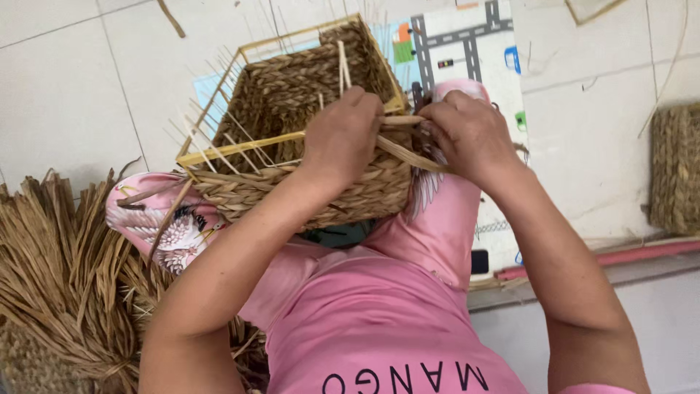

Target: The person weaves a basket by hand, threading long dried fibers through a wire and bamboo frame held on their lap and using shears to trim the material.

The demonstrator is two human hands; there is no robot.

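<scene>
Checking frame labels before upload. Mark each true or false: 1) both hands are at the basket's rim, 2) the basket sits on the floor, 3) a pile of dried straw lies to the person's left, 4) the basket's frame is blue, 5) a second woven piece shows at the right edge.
1) True: left hand and right hand work a straw strip at the rim of the basket.
2) False: it rests on the person's lap, on the pink trousers.
3) True: the straw pile lies there.
4) False: the frame is yellowish.
5) True: a woven piece.
</scene>
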